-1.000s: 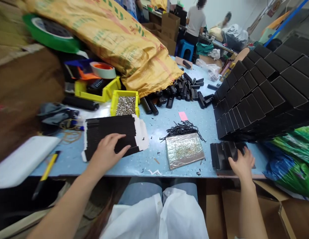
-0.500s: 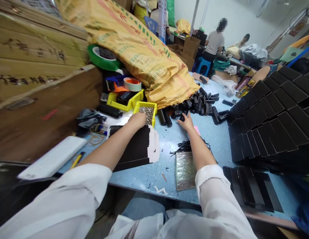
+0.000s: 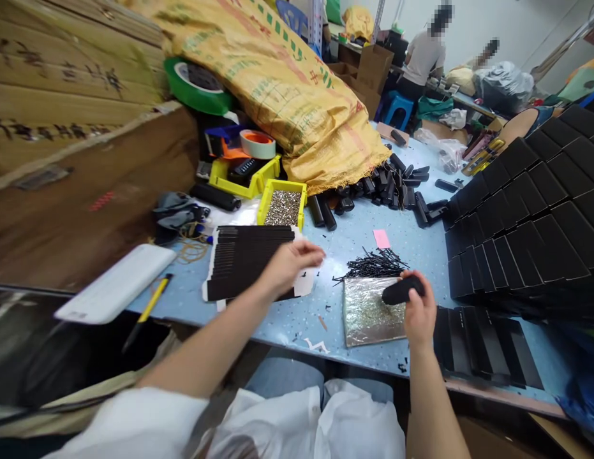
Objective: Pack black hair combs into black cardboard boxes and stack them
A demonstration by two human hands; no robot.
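Note:
My right hand [image 3: 418,312] is closed round a small black plastic part [image 3: 402,290], held just above a shiny foil-wrapped pad [image 3: 371,315] on the blue table [image 3: 287,322]. My left hand [image 3: 291,262] hovers over the right end of a fanned stack of flat black cards [image 3: 244,258], its fingers pinched together on something too small to make out. Behind it stands a yellow bin of small metal screws [image 3: 282,207]. A heap of thin black pins [image 3: 373,264] lies beside the foil pad. More black plastic parts [image 3: 387,188] spill from under a yellow woven sack [image 3: 287,89].
A tall pile of black boxes [image 3: 526,217] fills the right side, with flat black boxes [image 3: 483,347] in front. Tape rolls [image 3: 258,143], a yellow tray [image 3: 244,175] and a white slab [image 3: 115,284] sit left. A pink note [image 3: 381,238] lies mid-table. Other people work at the back.
Both hands have drawn back from the far bin and the parts pile toward me. My right hand now holds a black part; my left came away from the screw bin pinched shut.

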